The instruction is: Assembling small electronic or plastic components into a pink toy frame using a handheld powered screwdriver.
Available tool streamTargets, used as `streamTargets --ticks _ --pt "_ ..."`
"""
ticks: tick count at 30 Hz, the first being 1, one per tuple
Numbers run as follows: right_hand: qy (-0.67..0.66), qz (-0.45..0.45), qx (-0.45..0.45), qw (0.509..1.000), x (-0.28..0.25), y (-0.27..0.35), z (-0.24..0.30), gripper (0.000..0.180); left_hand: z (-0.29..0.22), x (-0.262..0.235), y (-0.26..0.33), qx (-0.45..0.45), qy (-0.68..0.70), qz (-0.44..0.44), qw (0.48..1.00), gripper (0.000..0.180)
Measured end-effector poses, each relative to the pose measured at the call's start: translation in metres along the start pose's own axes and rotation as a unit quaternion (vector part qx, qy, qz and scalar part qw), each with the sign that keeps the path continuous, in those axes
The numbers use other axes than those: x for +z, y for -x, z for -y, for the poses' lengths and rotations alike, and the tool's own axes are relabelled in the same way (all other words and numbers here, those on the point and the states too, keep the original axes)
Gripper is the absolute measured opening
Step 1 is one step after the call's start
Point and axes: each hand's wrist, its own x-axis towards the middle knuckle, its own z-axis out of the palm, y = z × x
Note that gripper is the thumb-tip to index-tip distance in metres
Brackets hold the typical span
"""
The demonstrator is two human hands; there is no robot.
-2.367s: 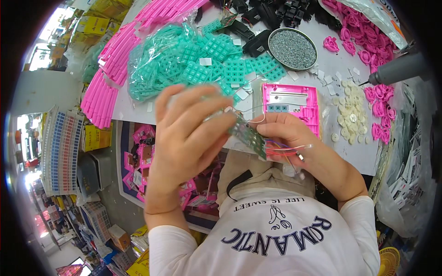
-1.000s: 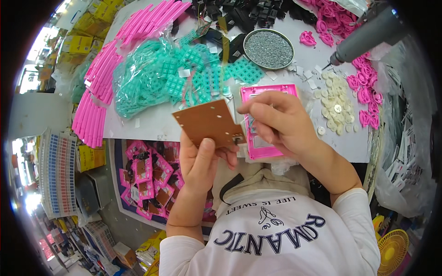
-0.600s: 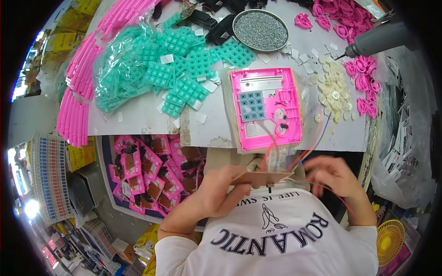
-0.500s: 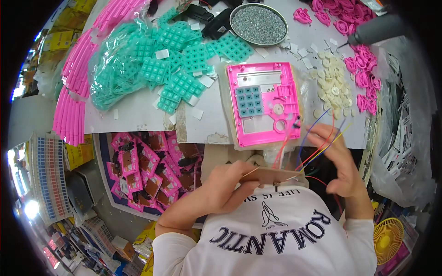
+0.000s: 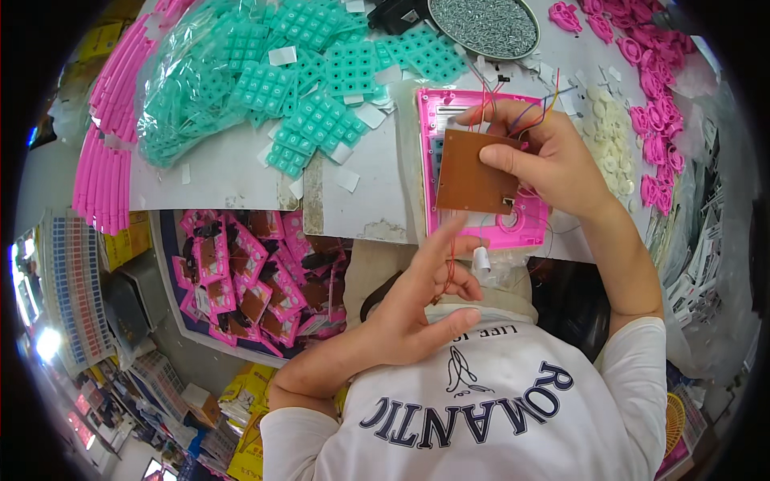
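Observation:
Pinched between the thumb and fingers of my right hand (image 5: pixel 553 160) is a brown circuit board (image 5: pixel 473 176). It is held over the pink plastic casing (image 5: pixel 525 234) and covers most of its middle. Red, blue and yellow wires (image 5: pixel 549 100) stick out from the board's far edge, by my right fingers. My left hand (image 5: pixel 425 297) is open, fingers spread, just in front of the casing's near edge. Thin red wires (image 5: pixel 451 264) hang beside its fingers, close to a small white part (image 5: pixel 481 260). The keypad inside the casing is mostly hidden.
Teal rubber keypads (image 5: pixel 321 120) lie heaped at the left, some in a clear bag (image 5: pixel 192 96). A round tin of screws (image 5: pixel 485 28) stands at the back. Cream discs (image 5: pixel 609 152) and pink parts (image 5: pixel 658 104) lie right. Below left, a bin holds assembled pink units (image 5: pixel 241 272).
The circuit board has gone from near my body to above the pink casing, now in my right hand. My left hand has let go of it and opened. The view has shifted slightly.

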Motion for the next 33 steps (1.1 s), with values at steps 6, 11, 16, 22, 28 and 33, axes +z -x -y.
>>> streamTargets --ticks 6,11,16,22,28,33 --pt "0.108 -0.009 0.048 0.993 0.005 -0.011 0.018 0.034 -0.001 -0.006 -0.005 -0.001 -0.036 0.017 0.999 0.088" --pt "0.272 0.0 -0.099 0.957 0.013 -0.016 0.015 0.034 -0.006 -0.007 -0.005 -0.016 -0.055 0.038 0.998 0.087" --pt "0.413 0.018 -0.173 0.894 0.013 -0.02 0.021 0.035 -0.027 -0.004 0.004 0.005 -0.306 0.017 0.952 0.074" --pt "0.492 -0.006 -0.12 0.862 0.027 -0.015 0.04 0.041 -0.055 -0.021 -0.028 0.157 -0.736 -0.09 0.653 0.065" --pt "0.518 -0.094 -0.242 0.815 -0.002 0.018 0.036 0.055 -0.051 -0.029 -0.037 0.161 -0.832 0.02 0.531 0.067" --pt "0.491 -0.02 -0.229 0.841 0.036 0.046 -0.01 0.067 -0.057 -0.029 -0.044 0.132 -0.821 0.078 0.549 0.072"
